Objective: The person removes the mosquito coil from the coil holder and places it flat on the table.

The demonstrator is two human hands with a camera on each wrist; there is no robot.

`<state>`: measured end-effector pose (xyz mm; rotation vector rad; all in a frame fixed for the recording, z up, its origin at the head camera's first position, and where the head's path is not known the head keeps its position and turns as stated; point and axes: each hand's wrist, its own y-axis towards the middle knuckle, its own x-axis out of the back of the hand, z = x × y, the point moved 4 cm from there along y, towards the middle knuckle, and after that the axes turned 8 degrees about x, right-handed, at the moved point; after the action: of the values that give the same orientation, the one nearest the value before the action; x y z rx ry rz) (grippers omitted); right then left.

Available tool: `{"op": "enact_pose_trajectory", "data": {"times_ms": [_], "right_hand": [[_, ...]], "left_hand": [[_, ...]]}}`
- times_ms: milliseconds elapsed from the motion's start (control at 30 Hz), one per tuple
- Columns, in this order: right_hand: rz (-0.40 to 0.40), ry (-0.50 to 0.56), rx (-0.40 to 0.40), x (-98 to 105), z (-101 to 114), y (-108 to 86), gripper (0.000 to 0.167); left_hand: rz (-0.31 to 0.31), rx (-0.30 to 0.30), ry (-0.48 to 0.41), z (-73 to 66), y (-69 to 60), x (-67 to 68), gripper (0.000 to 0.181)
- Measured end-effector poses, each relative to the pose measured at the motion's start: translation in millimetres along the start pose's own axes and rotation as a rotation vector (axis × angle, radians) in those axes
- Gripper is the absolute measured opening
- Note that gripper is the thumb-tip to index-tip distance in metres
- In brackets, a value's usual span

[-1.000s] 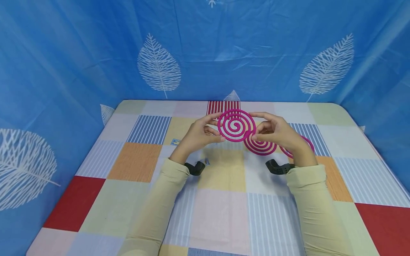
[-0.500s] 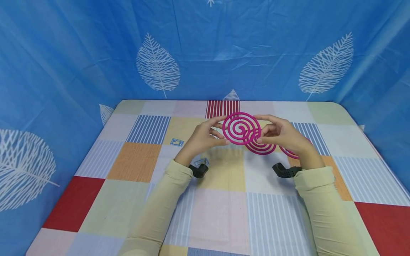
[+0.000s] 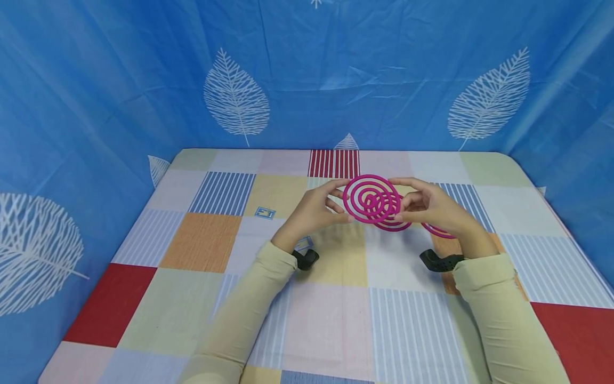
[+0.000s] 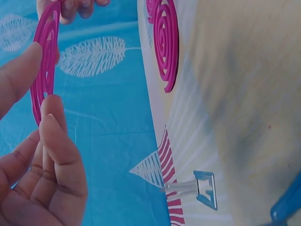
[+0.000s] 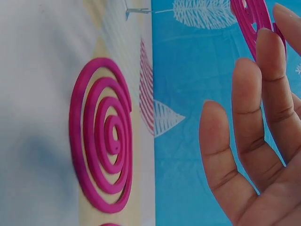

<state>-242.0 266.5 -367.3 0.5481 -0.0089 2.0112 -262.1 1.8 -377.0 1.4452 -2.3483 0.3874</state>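
A pink mosquito coil (image 3: 369,199) is held up over the table between my two hands. My left hand (image 3: 318,210) pinches its left edge with thumb and fingers; in the left wrist view the coil (image 4: 48,61) appears nearly edge-on. Its right edge is pinched by my right hand (image 3: 434,210); only part of that coil (image 5: 254,21) shows at the top of the right wrist view. A second pink coil (image 5: 76,127) lies on the table, partly covered by the held one in the head view. Beyond it, a third coil (image 3: 435,231) is mostly hidden by my right hand.
Two small metal stands lie on the patchwork tablecloth (image 3: 326,320), one stand (image 3: 265,213) left of my left hand, the other stand (image 3: 304,244) by my left wrist. A blue leaf-print curtain (image 3: 355,80) encloses the table's back and sides.
Both hands have moved right and slightly toward me, carrying the coil between them. The held coil now overlaps more of the second coil on the table.
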Motion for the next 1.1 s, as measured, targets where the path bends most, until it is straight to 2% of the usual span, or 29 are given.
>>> {"op": "enact_pose_trajectory", "data": {"times_ms": [167, 367, 567, 900, 1100], "right_hand": [[0.01, -0.01, -0.016, 4, -4, -6.3, 0.074], [0.022, -0.034, -0.039, 7, -6, -13.0, 0.073], [0.035, -0.055, -0.037, 10, -8, -19.2, 0.072], [0.052, 0.02, 0.013, 15, -18, -29.0, 0.07], [0.059, 0.029, 0.004, 20, -24, -35.5, 0.067]], "left_hand": [[0.019, -0.007, 0.019, -4.2, 1.0, -6.0, 0.08], [0.039, 0.025, 0.08, -6.9, 1.5, -13.4, 0.08], [0.054, 0.03, 0.112, -7.0, 3.0, -20.6, 0.079], [0.057, 0.032, 0.159, -9.4, 5.1, -31.6, 0.076], [0.086, 0.05, 0.156, -10.5, 6.7, -37.7, 0.078]]}}
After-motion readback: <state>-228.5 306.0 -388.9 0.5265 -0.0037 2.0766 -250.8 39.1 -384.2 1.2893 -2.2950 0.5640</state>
